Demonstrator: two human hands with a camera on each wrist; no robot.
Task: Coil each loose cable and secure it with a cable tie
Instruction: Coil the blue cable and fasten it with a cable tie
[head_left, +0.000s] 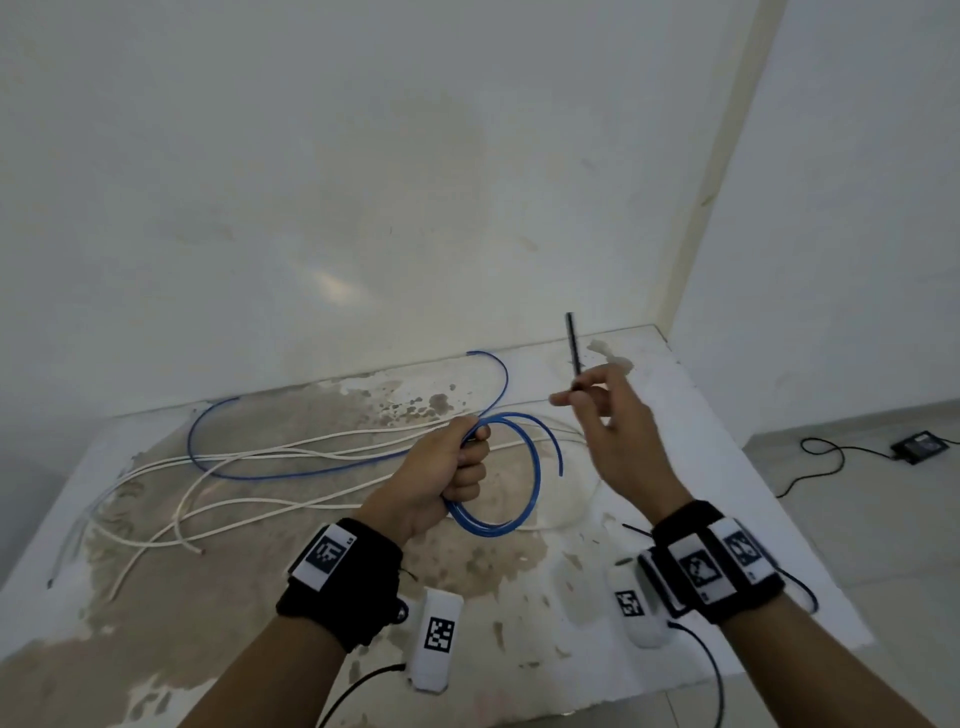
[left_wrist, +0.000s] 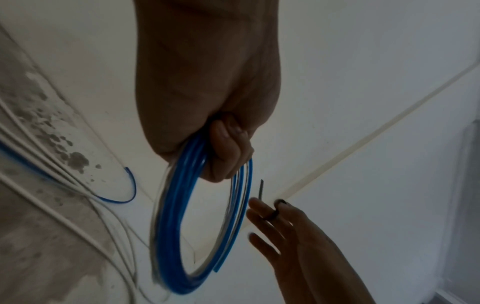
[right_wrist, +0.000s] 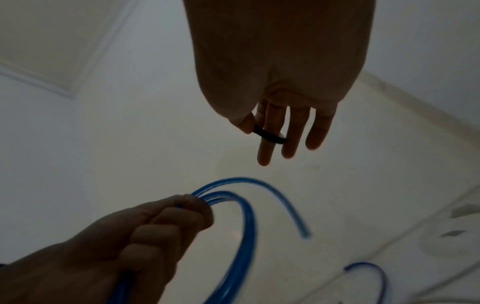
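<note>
Blue cable (head_left: 524, 483), wound into several loops, hangs from the left hand (head_left: 447, 475), which is closed in a fist around the top of the coil above the table (head_left: 727, 467). In the left wrist view the strands (left_wrist: 179, 216) run side by side out of the curled fingers (left_wrist: 226, 148), and one cut end (left_wrist: 217, 269) hangs free at the lower right of the coil. From the fist, the rest of that blue cable trails away across the table in a wide open loop (head_left: 218, 467) toward the wall.

To the right of the coil and apart from it, the right hand (head_left: 618, 431) is raised with a black cable tie (head_left: 573, 348). The tie stands nearly upright, its lower end pinched between thumb and forefinger. The other fingers are stretched out loosely; in the right wrist view the tie (right_wrist: 270, 136) crosses the fingers (right_wrist: 293, 127) as a dark band.

Several white cables (head_left: 249, 499) lie loose and tangled on the table to the left, crossing under the blue loop. The table surface is white with large brown worn patches. Both wrists wear black bands with printed square markers (head_left: 327, 556), and two white marker blocks (head_left: 439, 639) sit on the table's near edge. On the floor at right, a small black device (head_left: 917, 447) lies with its black cord (head_left: 826, 462).
</note>
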